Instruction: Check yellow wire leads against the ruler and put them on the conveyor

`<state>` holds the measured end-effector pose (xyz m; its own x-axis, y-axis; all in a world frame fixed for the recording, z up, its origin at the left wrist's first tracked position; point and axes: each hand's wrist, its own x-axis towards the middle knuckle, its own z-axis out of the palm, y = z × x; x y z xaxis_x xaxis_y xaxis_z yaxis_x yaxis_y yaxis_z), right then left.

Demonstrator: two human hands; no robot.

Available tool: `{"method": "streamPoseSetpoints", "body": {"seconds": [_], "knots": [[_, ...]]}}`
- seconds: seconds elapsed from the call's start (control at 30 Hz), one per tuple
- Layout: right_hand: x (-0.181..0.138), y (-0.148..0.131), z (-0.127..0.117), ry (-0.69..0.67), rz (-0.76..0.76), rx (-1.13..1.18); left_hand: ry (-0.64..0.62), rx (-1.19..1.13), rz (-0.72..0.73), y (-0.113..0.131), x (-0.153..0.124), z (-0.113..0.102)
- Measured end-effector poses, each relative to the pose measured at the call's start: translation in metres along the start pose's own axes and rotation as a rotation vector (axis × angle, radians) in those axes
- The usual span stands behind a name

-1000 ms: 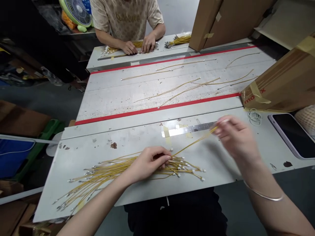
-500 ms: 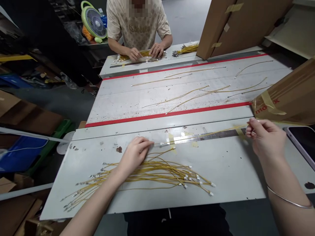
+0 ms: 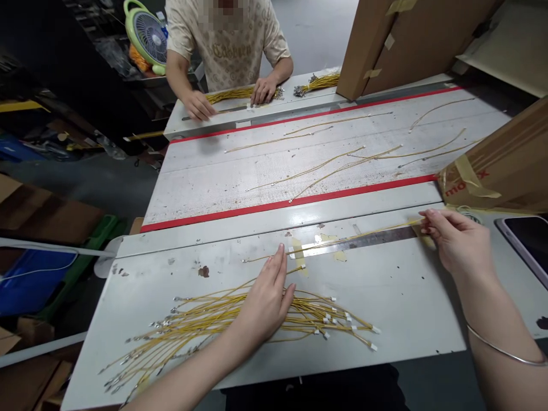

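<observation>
My right hand (image 3: 456,242) pinches one end of a thin yellow wire (image 3: 363,233). The wire stretches left above a metal ruler (image 3: 385,238) taped to the bench, and its metal-tipped end lies past the ruler's left end. Fingers of my left hand (image 3: 265,297) are straight and laid flat, with the fingertips at the wire near that left end. Beneath my left hand and forearm spreads a pile of yellow wires (image 3: 214,311), with metal terminals at the left and white connectors at the right.
A red-edged conveyor belt (image 3: 205,177) with several loose wires runs beyond the bench. Across it, a co-worker (image 3: 231,51) handles wires. A cardboard box (image 3: 505,154) and a phone (image 3: 524,245) are at the right. A fan (image 3: 149,37) stands at the back left.
My left hand has gone from pinching the wire's left end to lying flat further right. The wire has shifted left slightly, with my right hand. The co-worker's hands have moved apart.
</observation>
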<state>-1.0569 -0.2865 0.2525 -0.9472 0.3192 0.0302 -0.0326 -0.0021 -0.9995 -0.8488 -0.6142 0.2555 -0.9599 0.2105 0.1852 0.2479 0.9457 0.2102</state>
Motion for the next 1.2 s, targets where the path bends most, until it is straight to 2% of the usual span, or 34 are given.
{"method": "streamPoseSetpoints", "body": {"seconds": [0.17, 0.3, 0.43, 0.63, 1.0, 1.2], "knots": [[-0.004, -0.007, -0.003, 0.151, -0.017, -0.154, -0.043, 0.050, 0.053, -0.007, 0.002, -0.005], [-0.011, -0.016, 0.000, 0.187, 0.008, -0.313, -0.027, 0.080, 0.070, -0.010, 0.002, -0.002], [-0.005, -0.007, -0.004, 0.120, 0.002, -0.465, 0.015, 0.078, 0.086, -0.013, 0.003, -0.003], [0.008, 0.011, -0.016, 0.028, -0.157, -0.689, 0.054, 0.054, 0.102, -0.017, 0.005, -0.001], [0.009, 0.010, -0.012, -0.028, -0.401, -0.967, 0.072, 0.195, 0.088, -0.013, 0.003, 0.008], [0.007, 0.006, -0.012, -0.060, -0.528, -1.067, 0.054, 0.181, 0.048, -0.010, 0.003, 0.011]]}}
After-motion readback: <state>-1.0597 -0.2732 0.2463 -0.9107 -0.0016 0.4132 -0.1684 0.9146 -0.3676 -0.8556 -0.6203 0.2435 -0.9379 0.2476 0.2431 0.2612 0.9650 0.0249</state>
